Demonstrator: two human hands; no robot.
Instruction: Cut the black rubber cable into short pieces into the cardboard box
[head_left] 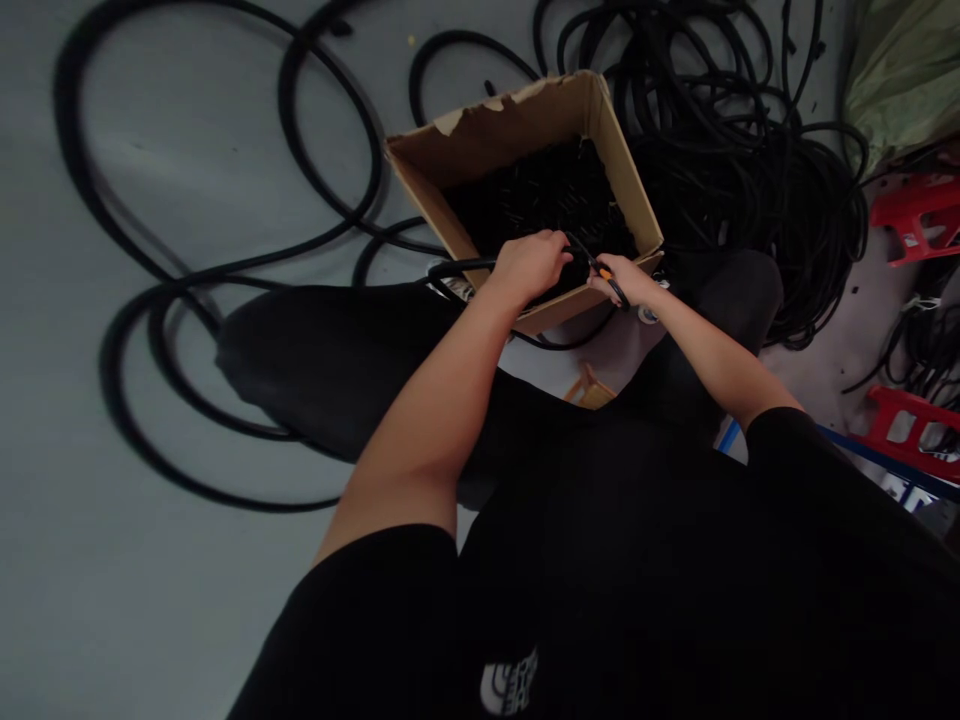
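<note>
Though strewn with dark loops, floor (pixel 67 580): grey, smooth-looking, spreading widest from 7 to 10 o'clock.

Heap of coils (pixel 735 190): black, tangled, lying at 2 o'clock just beyond the box; judged heavy as a mass and apt to snag if pulled.

Cable (pixel 465 265): black, thick, perhaps tubing, cannot tell which; looped broadly from 8 to 11 o'clock, with one length reaching over the box's near edge. Judging by the wide round bends, springy and rather stiff, tough rather than fragile, probably rubbery with fair grip; light near the end, heavier with loops dragging. Best held close behind the working end, thumb against fingers, with slack left trailing.

Box (pixel 619 165): open cardboard, torn along the far rim, set at 12 to 1 o'clock; likely soft-walled, poor as a support to lean on.

Left hand (pixel 529 262): at 1 o'clock, closed around the cable above the box, fingers toward the cutter.

Right hand (pixel 630 280): at 2 o'clock, wrapped around the cutter's handles.

Cutter (pixel 604 272): orange and black, best held by the handles; blades pointing toward 11 o'clock beside the left fingertips, bite on the cable too small to tell.

Pieces (pixel 547 190): small, dark, piled inside the box; probably light and loose.
</note>
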